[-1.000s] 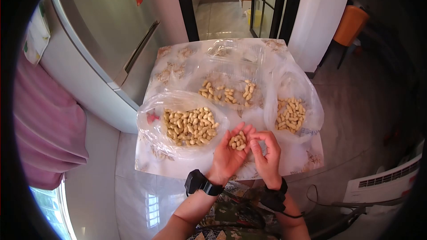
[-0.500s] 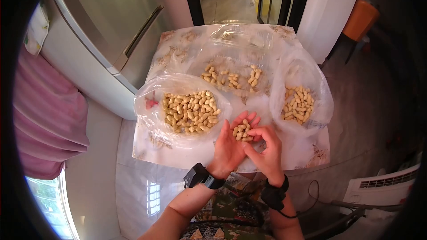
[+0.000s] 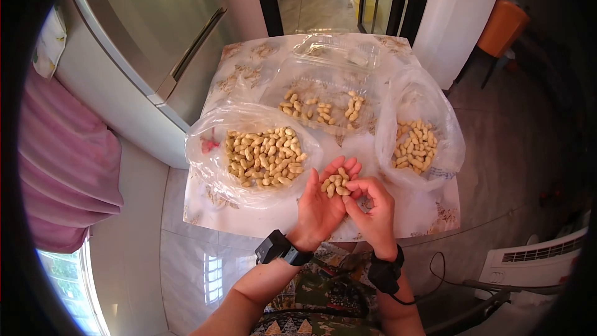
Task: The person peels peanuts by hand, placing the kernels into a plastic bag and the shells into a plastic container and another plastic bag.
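Observation:
Palm up, my left hand [image 3: 317, 211] cradles several peanuts [image 3: 336, 183] in its cupped palm, above the table's near edge. The thumb and forefinger of my right hand [image 3: 373, 208] are pinched together at the right side of these peanuts; what is between the fingertips is too small to make out. Left of my hands lies an open plastic bag [image 3: 205, 174] with a large heap of peanuts [image 3: 264, 157]. Another open bag [image 3: 449, 130] with fewer peanuts [image 3: 415, 146] is on the right. Behind, a clear plastic tray [image 3: 367, 84] holds small groups of peanuts [image 3: 324, 112].
A patterned cloth covers the table [image 3: 423, 211]. A clear lid [image 3: 336, 50] lies at its far edge. The fridge [image 3: 143, 31] stands at the left, a pink curtain [image 3: 68, 162] beside it. An orange chair [image 3: 502, 28] is at the back right, a white appliance [image 3: 528, 261] at the lower right.
My right thumb and forefinger have closed together at the peanuts in my left palm. Those peanuts have shifted slightly. The bags and tray have stayed in place.

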Action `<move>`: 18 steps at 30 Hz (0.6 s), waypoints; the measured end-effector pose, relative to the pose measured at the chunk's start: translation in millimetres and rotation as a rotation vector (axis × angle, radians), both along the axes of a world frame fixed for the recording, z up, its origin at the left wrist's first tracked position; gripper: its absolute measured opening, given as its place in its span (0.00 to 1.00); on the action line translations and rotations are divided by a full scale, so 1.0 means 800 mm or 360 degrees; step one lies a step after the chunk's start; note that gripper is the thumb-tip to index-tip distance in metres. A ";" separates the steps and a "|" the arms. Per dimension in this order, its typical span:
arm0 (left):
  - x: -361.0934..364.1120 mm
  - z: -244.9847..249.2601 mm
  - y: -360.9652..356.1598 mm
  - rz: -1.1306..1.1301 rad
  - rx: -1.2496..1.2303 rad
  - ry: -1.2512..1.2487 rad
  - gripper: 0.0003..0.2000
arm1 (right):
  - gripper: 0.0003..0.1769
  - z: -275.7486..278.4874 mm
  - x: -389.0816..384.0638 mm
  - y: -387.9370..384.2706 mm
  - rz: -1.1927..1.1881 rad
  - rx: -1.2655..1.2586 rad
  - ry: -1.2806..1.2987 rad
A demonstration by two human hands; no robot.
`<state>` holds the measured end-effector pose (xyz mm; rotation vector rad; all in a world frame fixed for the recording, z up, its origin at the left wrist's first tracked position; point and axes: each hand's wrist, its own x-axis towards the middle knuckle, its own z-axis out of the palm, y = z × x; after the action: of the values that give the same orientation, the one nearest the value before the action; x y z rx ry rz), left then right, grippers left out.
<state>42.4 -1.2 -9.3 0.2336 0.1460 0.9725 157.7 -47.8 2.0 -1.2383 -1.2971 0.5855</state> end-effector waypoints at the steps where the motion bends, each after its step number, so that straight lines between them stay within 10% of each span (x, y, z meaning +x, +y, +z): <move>1: 0.000 -0.001 0.000 -0.0003 0.0007 -0.0009 0.31 | 0.12 -0.002 -0.001 0.001 -0.0002 0.0007 0.0044; 18: 0.001 -0.010 0.002 0.0030 0.0239 0.0136 0.19 | 0.09 0.006 -0.001 -0.003 -0.0028 -0.0041 0.0199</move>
<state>43.2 0.7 -17.6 0.4124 0.1539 0.9940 156.8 -50.3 7.0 -1.2138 -1.1761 0.6586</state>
